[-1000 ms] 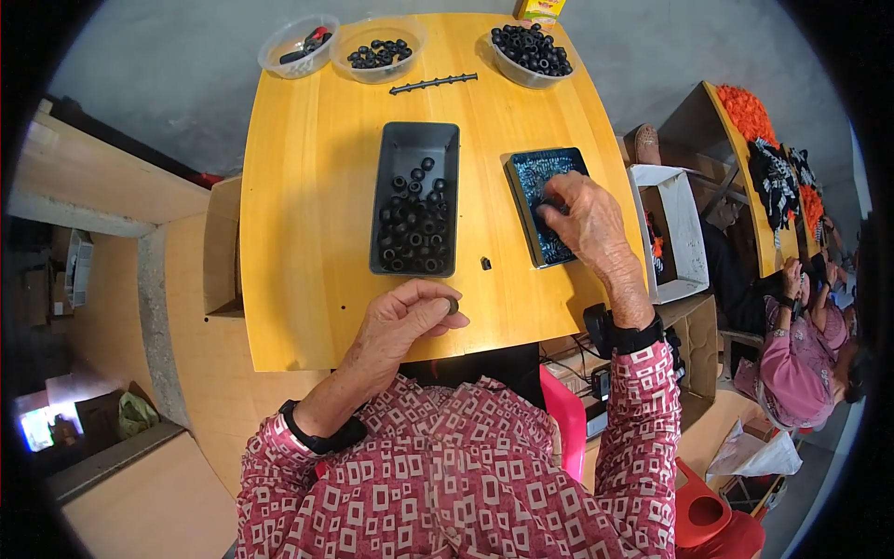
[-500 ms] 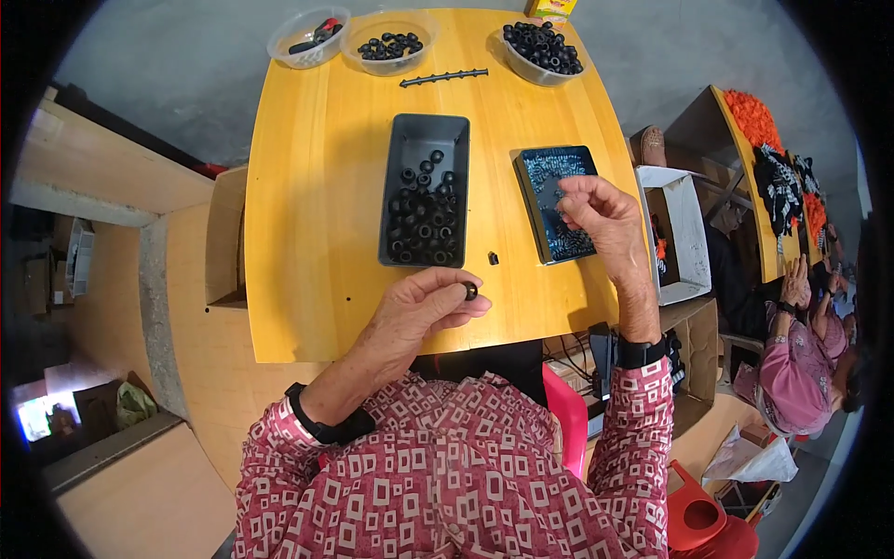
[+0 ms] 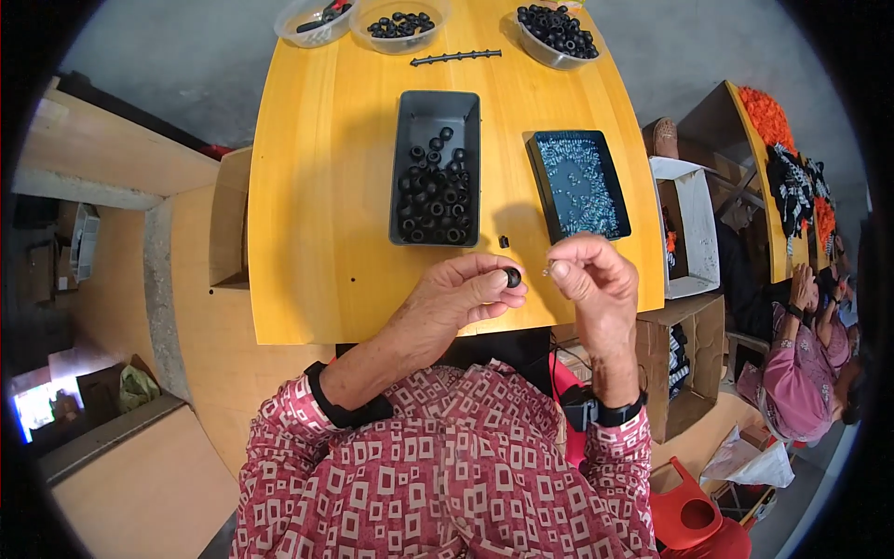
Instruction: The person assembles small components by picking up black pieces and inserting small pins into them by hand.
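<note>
Between the thumb and fingers of my left hand [image 3: 453, 294] is a small round black ring-shaped part [image 3: 513, 277], just over the table's near edge. My right hand [image 3: 601, 287] is closed in a pinch on a tiny shiny metal piece [image 3: 548, 270], a short gap to the right of the black part. Beyond the left hand stands a dark rectangular bin [image 3: 438, 104], its near half heaped with similar black parts. Past my right hand lies a shallow black tray [image 3: 544, 197] scattered with many tiny shiny pieces. A small black piece [image 3: 504, 242] rests on the table between them.
At the table's far side are a clear bowl with dark tools [image 3: 307, 22], a bowl of black parts [image 3: 400, 45] and a fuller bowl [image 3: 562, 61]. A knobbed black rod [image 3: 455, 58] lies before them. Open boxes [image 3: 691, 224] stand at the right; another person [image 3: 794, 363] sits beyond.
My right hand has come from over the tray toward my left hand, now pinching a tiny metal piece. My left hand still holds the black part. The whole view has shifted slightly.
</note>
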{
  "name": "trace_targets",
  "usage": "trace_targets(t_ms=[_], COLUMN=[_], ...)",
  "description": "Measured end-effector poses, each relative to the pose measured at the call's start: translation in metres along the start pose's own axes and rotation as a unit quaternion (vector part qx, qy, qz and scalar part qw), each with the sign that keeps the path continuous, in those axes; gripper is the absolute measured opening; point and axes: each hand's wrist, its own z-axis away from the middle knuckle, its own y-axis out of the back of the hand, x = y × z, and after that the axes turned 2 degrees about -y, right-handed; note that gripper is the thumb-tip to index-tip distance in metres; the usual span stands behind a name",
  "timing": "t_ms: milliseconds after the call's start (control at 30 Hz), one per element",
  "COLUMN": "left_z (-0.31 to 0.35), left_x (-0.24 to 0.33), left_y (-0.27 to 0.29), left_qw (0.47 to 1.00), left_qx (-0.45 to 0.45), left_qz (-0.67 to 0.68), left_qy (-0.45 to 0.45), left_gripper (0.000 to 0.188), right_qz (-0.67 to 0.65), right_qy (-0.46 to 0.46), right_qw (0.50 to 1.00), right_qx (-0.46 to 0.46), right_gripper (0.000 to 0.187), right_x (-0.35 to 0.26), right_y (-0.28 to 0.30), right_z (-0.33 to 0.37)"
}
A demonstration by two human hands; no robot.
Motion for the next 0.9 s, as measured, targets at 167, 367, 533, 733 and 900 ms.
trace_targets(t_ms=[167,367,533,733,900], left_z=[-0.001,0.003,0.005,0.006,0.006], left_x=[-0.003,-0.003,-0.006,-0.006,-0.006], left_y=[0.003,0.001,0.003,0.002,0.0], left_qw=[0.998,0.997,0.998,0.997,0.997], left_qx=[-0.043,-0.04,-0.028,-0.012,-0.014], left_qz=[0.054,0.052,0.004,-0.03,-0.023], left_qy=[0.005,-0.03,-0.062,-0.063,-0.074], left_gripper=[0.025,0.024,0.023,0.025,0.024], right_qz=[0.039,0.072,0.116,0.252,0.269], right_qy=[0.005,0.052,0.092,0.174,0.192], right_qw=[0.997,0.993,0.985,0.949,0.94], right_qx=[0.065,0.076,0.087,0.076,0.082], right_gripper=[0.01,0.01,0.009,0.01,0.01], right_x=[0.002,0.01,0.01,0.008,0.009], right_y=[-0.017,-0.022,-0.024,-0.03,-0.032], right_z=[0.017,0.024,0.026,0.024,0.025])
